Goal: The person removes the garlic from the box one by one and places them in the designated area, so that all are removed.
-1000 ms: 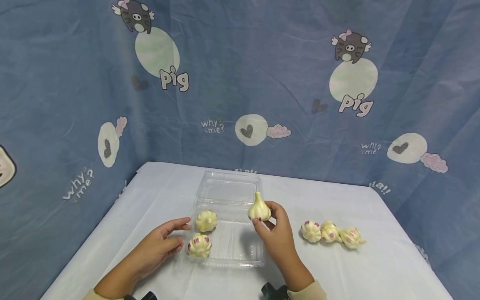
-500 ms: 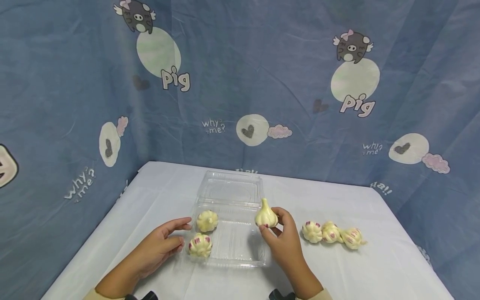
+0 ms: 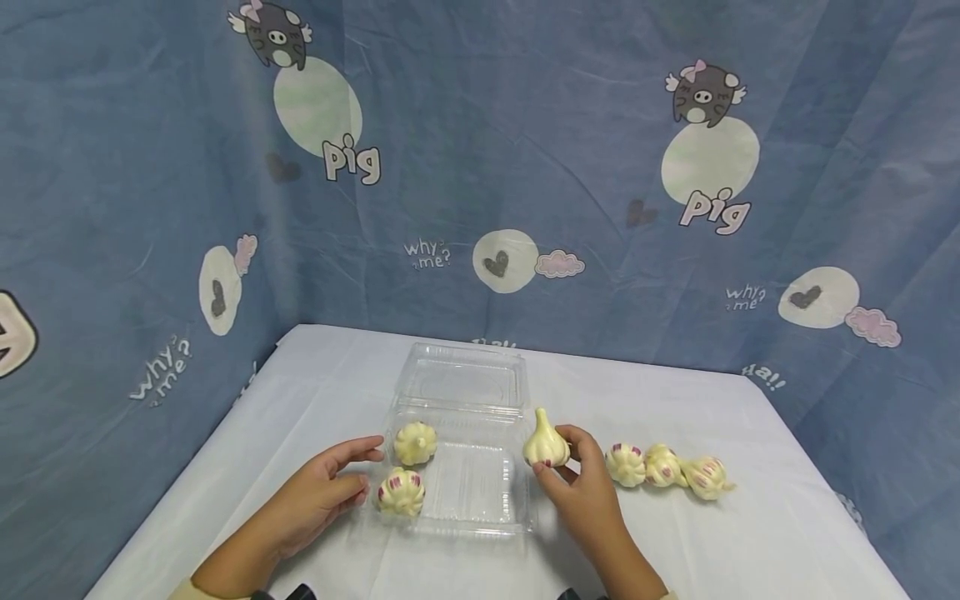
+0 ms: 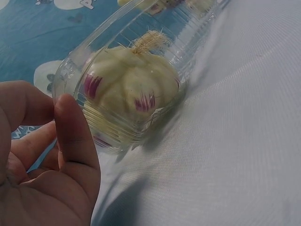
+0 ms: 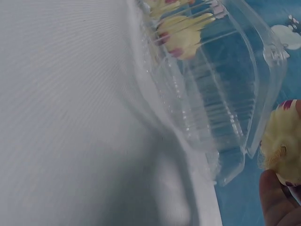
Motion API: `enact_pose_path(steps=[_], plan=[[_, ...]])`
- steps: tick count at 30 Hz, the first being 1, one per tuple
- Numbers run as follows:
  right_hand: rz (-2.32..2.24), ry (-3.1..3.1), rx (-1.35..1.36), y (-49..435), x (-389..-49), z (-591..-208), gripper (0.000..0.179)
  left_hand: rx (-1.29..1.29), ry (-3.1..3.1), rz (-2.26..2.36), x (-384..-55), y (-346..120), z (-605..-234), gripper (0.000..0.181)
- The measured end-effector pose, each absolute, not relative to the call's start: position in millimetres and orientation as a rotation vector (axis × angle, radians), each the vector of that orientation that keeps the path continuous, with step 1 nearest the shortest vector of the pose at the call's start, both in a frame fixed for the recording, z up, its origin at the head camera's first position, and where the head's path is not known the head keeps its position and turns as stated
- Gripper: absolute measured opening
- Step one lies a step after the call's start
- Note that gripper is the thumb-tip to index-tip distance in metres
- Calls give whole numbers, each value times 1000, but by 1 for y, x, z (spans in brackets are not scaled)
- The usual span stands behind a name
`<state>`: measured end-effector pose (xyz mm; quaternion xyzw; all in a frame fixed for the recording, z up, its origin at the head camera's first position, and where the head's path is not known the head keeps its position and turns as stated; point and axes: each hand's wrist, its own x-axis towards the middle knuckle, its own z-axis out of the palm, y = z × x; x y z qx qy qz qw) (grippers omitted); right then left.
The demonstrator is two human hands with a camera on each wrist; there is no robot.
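In the head view, my right hand (image 3: pixel 588 492) pinches a garlic bulb (image 3: pixel 546 446) between thumb and fingers, stem pointing up, over the right edge of a clear plastic clamshell box (image 3: pixel 480 527). The right wrist view shows the root end of this bulb (image 5: pixel 282 146) and my fingertips at its side. My left hand (image 3: pixel 318 496) is at the box's left side, thumb and index finger spread apart along the rim. Inside the box, on the left, lie two garlic bulbs, a rear one (image 3: pixel 415 443) and a front one (image 3: pixel 401 492) with purple marks. The left wrist view shows my thumb overlapping the box wall (image 4: pixel 70 80).
The box's lid (image 3: pixel 461 379) lies folded back behind it. To the right, a row of garlic bulbs rests on the white cloth: one (image 3: pixel 625 465), a second (image 3: pixel 662 467) and a third (image 3: pixel 707 477). A blue printed curtain (image 3: pixel 450 150) hangs around the table.
My right hand has moved right and toward me with the garlic bulb, from over the box's interior to its right edge. The left hand stays where it was.
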<state>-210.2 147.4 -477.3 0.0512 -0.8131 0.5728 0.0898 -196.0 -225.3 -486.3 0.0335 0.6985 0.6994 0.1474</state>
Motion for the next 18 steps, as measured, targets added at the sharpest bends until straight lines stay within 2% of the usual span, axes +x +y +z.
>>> enact_pose_path(steps=[18], plan=[[1693, -2446, 131, 165, -203, -481, 56, 94, 1994, 2011, -195, -225, -484, 68]])
